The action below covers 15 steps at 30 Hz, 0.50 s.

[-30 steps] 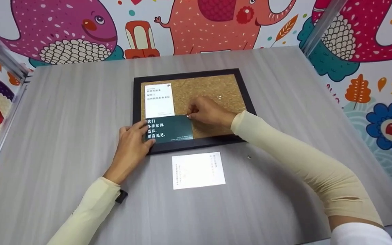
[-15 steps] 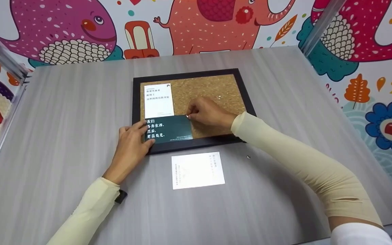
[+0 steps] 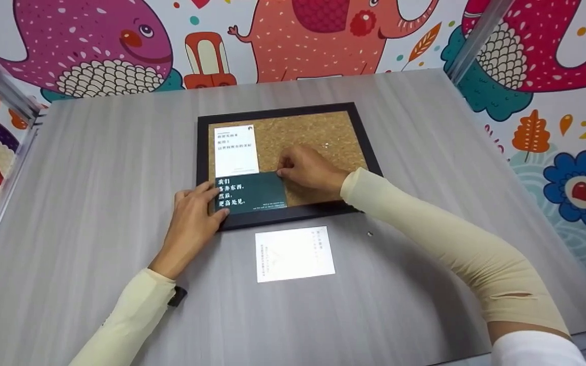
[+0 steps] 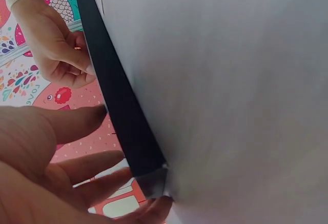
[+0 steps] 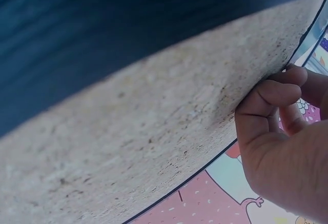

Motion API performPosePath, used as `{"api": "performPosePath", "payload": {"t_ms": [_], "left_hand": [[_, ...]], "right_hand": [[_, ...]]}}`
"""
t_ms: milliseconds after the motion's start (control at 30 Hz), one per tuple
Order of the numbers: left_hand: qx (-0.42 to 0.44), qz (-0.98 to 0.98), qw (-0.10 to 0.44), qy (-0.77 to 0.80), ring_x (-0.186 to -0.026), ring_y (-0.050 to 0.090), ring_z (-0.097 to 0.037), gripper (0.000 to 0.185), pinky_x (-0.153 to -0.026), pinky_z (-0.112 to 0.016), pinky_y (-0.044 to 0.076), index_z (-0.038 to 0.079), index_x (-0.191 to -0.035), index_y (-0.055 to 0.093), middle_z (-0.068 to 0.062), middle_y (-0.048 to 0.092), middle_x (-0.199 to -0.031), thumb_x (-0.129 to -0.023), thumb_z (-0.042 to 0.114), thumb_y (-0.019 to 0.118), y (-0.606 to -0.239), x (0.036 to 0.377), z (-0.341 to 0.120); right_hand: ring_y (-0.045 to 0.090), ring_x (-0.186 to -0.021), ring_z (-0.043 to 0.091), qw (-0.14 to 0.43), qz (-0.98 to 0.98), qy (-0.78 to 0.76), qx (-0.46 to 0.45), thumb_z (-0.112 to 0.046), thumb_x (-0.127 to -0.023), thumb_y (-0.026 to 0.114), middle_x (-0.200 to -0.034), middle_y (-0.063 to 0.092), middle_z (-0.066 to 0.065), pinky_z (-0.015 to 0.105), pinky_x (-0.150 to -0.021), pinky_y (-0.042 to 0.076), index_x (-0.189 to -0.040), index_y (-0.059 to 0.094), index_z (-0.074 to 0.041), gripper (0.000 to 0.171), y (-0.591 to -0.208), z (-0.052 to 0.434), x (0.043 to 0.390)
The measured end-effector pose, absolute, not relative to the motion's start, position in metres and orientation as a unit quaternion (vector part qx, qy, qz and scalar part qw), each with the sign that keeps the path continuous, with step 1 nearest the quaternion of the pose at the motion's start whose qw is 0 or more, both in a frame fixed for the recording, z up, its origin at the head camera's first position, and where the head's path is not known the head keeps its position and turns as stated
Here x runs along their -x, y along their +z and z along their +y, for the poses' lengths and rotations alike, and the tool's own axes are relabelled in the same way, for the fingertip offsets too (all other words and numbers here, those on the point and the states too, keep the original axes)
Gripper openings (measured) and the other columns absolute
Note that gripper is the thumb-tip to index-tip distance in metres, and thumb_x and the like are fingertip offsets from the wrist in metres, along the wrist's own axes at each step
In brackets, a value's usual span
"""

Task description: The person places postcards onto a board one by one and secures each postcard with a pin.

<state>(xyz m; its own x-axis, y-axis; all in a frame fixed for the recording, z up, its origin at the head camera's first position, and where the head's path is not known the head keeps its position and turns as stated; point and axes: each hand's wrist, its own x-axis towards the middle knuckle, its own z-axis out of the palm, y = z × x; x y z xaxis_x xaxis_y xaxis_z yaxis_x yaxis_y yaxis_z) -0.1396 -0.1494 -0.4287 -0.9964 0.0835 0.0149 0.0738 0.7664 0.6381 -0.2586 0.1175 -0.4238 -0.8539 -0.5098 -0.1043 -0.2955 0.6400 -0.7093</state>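
Two hands (image 3: 191, 216) on green card (image 3: 252, 192) — pin perhaps hidden, wrist views

A dark green card (image 3: 252, 192) printed with white characters lies flat and landscape on the cork board (image 3: 318, 133), filling its lower left corner, its left end under the fingers of the left hand (image 3: 191, 221) and its upper right corner under the curled fingertips of the right hand (image 3: 307, 169). The board is a tan cork sheet in a black frame, lying flat on the table.
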Motion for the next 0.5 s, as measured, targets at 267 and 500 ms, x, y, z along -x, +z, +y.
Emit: {"api": "performPosePath", "payload": {"t_ms": [267, 500], "left_hand": [[-0.042, 0.944, -0.008, 0.326, -0.142, 0.044, -0.049, 0.05, -0.119, -0.062, 0.039, -0.012, -0.145, 0.064, -0.033, 0.055, -0.156, -0.1, 0.004, 0.079, -0.424, 0.129, -0.145], [-0.07, 0.945, -0.036, 0.317, -0.139, 0.047, -0.049, 0.048, -0.116, -0.062, 0.043, -0.011, -0.14, 0.068, -0.034, 0.058, -0.152, -0.097, 0.003, 0.083, -0.423, 0.117, -0.139]], "right_hand": [[0.062, -0.086, 0.018, 0.139, 0.898, -0.348, 0.23, -0.005, -0.106, 0.072, -0.097, 0.076, 0.009, 0.03, -0.074, 0.051, -0.103, 0.079, -0.003, 0.008, -0.425, 0.116, 0.26], [0.062, -0.086, 0.018, 0.139, 0.9, -0.346, 0.228, -0.005, -0.106, 0.072, -0.097, 0.075, 0.009, 0.03, -0.073, 0.05, -0.102, 0.079, -0.003, 0.008, -0.424, 0.115, 0.26]]}}
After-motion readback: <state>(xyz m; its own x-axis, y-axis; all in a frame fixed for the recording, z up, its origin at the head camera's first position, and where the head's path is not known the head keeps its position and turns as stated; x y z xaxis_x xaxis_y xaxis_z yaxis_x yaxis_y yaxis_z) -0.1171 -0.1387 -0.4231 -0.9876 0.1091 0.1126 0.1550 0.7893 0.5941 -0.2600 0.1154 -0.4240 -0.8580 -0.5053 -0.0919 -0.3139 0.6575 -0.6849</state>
